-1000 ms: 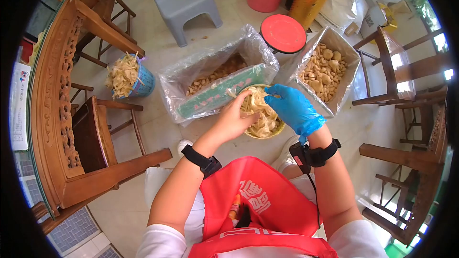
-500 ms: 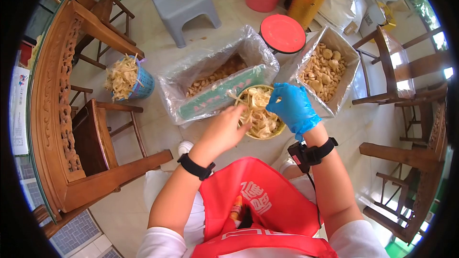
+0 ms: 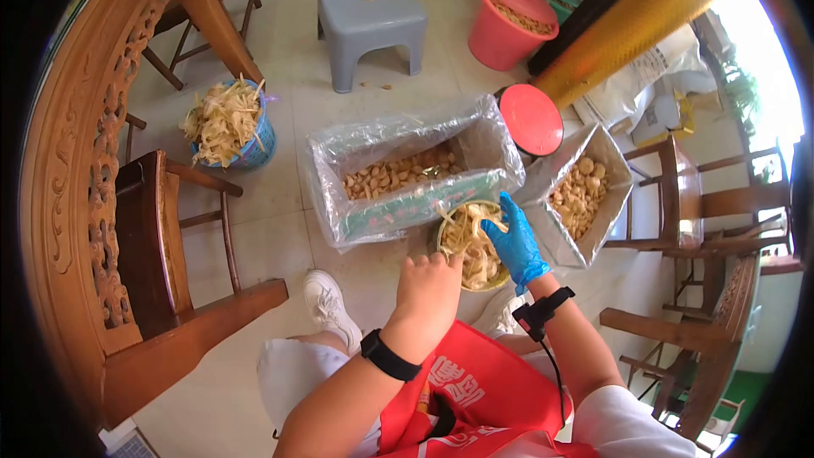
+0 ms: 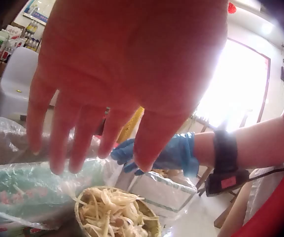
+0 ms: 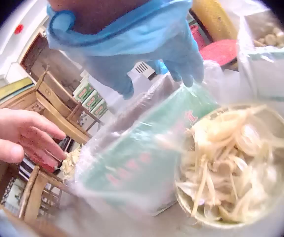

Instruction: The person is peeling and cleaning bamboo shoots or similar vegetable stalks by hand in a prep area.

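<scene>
My bare left hand (image 3: 426, 295) is just left of a round basket (image 5: 283, 148) heaped with pale, thin strips (image 3: 471, 246). Its fingers hang loosely extended and apart in the left wrist view, with nothing in them. Over the basket's right edge is my right hand (image 3: 519, 246), in a blue glove; its fingers are spread and relaxed, and nothing shows between them. Behind the basket stands a plastic-lined box (image 3: 407, 214) with a green side, tan pieces lying on its bottom.
Right of the basket stands a second lined box (image 3: 549, 227) of tan pieces. A blue bucket (image 3: 259, 151) overflowing with strips is at left, near a wooden chair (image 3: 157, 229). Farther back are a grey plastic stool (image 3: 373, 21), a red round lid (image 3: 532, 119) and a pink bucket (image 3: 500, 38).
My left hand has drawn back from the strips, towards my body. The right hand's fingers have opened out over the basket. The head view has shifted, showing more of the floor ahead.
</scene>
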